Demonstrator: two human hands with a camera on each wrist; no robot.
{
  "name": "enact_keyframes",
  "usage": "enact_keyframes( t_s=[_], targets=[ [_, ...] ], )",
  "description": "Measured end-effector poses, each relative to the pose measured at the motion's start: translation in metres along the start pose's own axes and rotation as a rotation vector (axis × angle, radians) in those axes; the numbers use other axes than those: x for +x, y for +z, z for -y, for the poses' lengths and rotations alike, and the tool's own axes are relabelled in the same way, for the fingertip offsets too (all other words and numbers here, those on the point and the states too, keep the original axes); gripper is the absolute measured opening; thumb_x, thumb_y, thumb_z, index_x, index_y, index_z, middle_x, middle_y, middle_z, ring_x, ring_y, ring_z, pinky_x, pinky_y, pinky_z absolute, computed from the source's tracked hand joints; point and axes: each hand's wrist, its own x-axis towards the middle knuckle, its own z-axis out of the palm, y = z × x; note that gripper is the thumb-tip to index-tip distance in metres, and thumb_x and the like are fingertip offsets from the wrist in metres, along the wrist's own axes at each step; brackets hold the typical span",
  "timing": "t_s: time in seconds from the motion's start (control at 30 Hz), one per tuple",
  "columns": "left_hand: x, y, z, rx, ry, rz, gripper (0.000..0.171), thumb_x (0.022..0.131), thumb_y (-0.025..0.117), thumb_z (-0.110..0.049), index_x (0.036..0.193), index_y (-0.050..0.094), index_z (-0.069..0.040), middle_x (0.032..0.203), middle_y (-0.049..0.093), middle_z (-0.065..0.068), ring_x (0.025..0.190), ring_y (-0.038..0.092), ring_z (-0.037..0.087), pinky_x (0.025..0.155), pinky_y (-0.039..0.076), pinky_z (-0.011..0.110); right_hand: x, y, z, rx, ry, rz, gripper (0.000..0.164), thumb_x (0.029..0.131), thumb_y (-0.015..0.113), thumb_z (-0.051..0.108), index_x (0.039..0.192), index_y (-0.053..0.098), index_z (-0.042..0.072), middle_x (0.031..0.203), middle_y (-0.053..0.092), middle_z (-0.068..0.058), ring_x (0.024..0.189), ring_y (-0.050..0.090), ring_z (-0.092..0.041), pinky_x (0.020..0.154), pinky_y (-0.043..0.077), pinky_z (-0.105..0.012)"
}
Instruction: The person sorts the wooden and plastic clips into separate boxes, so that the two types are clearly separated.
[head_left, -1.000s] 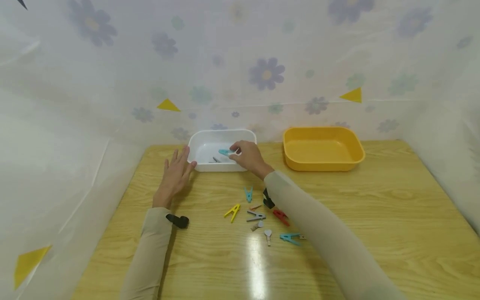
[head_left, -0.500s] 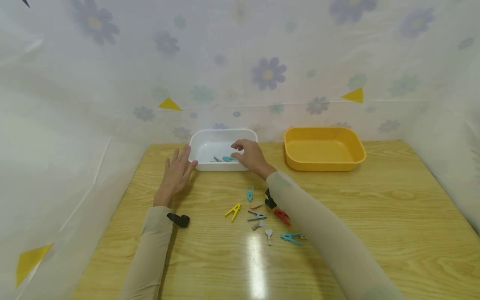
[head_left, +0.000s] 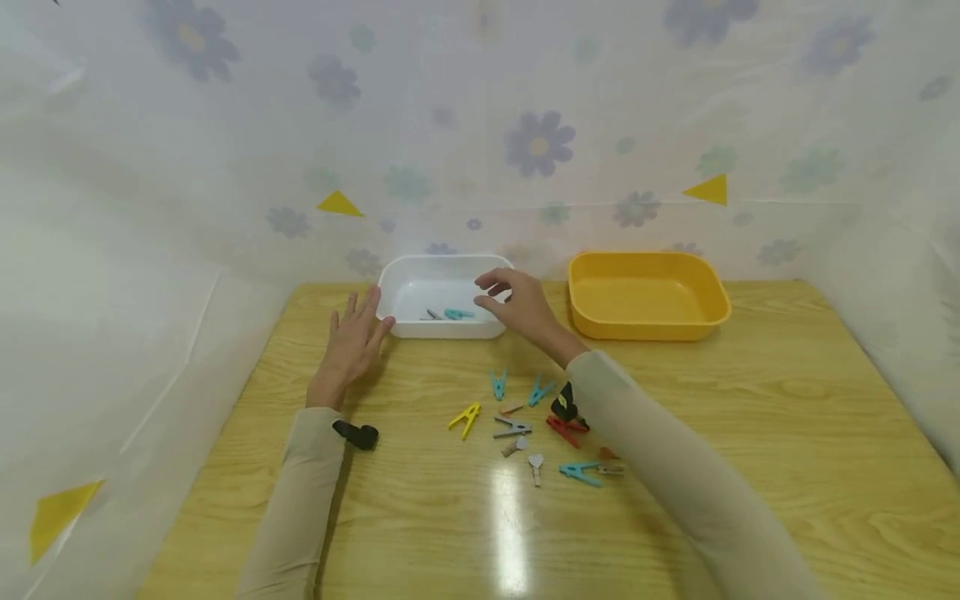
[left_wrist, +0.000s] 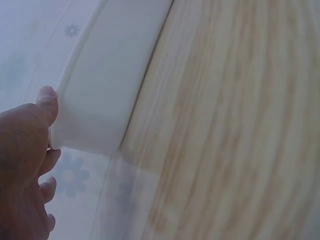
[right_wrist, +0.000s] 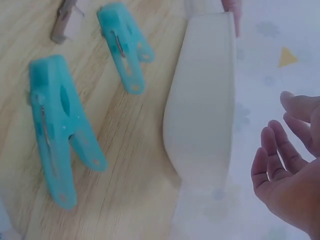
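Against the left end of a white plastic tub (head_left: 450,330), my left hand (head_left: 348,346) rests with its fingers spread; its thumb (left_wrist: 47,97) touches the rim in the left wrist view. My right hand (head_left: 521,308) hovers at the tub's right end, fingers loosely bent and holding nothing. Inside the tub lie a light-blue clothespin (head_left: 459,314) and a small dark clip (head_left: 433,315). On the table before it are a yellow clothespin (head_left: 466,420), a grey clothespin (head_left: 512,427), a red clothespin (head_left: 564,430) and several blue ones, including one clothespin (right_wrist: 65,125) large in the right wrist view.
A yellow tub (head_left: 648,329) stands to the right of the white one on the wooden table (head_left: 750,467). Small wooden clips, among them a heart-topped clip (head_left: 536,468), lie near the middle. A flower-patterned sheet (head_left: 600,125) hangs behind the table.
My right hand has let go of the light-blue clothespin, which now lies in the white tub, and has drawn back to the right. The left hand has stayed at the tub.
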Motion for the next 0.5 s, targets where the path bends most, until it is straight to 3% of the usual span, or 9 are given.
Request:
enact_keyframes(
  t_s=[0.5],
  targets=[
    [0.000, -0.001, 0.003, 0.000, -0.002, -0.001, 0.072, 0.111, 0.030, -0.050, 0.166, 0.007, -0.008, 0.172, 0.007, 0.011, 0.156, 0.000, 0.040, 0.120, -0.001, 0.067, -0.055, -0.026, 0.034, 0.086, 0.039, 0.083, 0.021, 0.098, 0.073, 0.018, 0.118, 0.074, 0.011, 0.117, 0.072, -0.002, 0.099, 0.067, -0.017, 0.082, 0.056, -0.042]
  ],
)
